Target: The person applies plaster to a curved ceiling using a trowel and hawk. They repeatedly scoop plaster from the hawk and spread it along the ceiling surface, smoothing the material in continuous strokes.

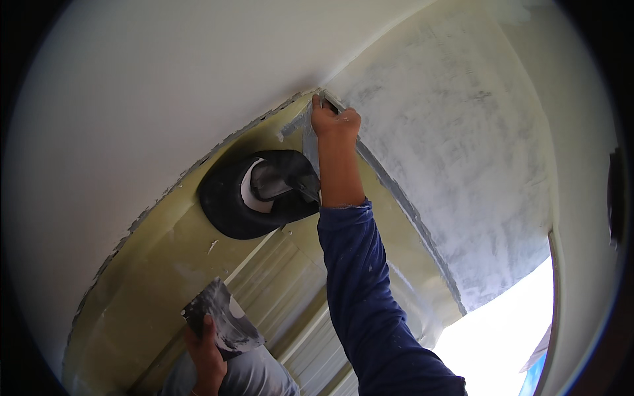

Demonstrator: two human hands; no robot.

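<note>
Blue-sleeved right arm stretching overhead, right hand (335,121) gripping a putty knife (308,135) against the ceiling corner, left hand (206,356) clasping a plaster-smeared hawk board (223,319) low.

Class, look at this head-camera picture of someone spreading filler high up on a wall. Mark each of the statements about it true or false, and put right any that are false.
1. The right hand is raised to the corner where the walls meet. True.
2. The left hand is empty. False: it holds a flat board smeared with grey and white filler.
3. The raised arm wears a blue sleeve. True.
4. The round black fitting sits to the right of the raised arm. False: it sits to the arm's left.
5. The grey-smeared wall patch lies right of the raised hand. True.
</note>
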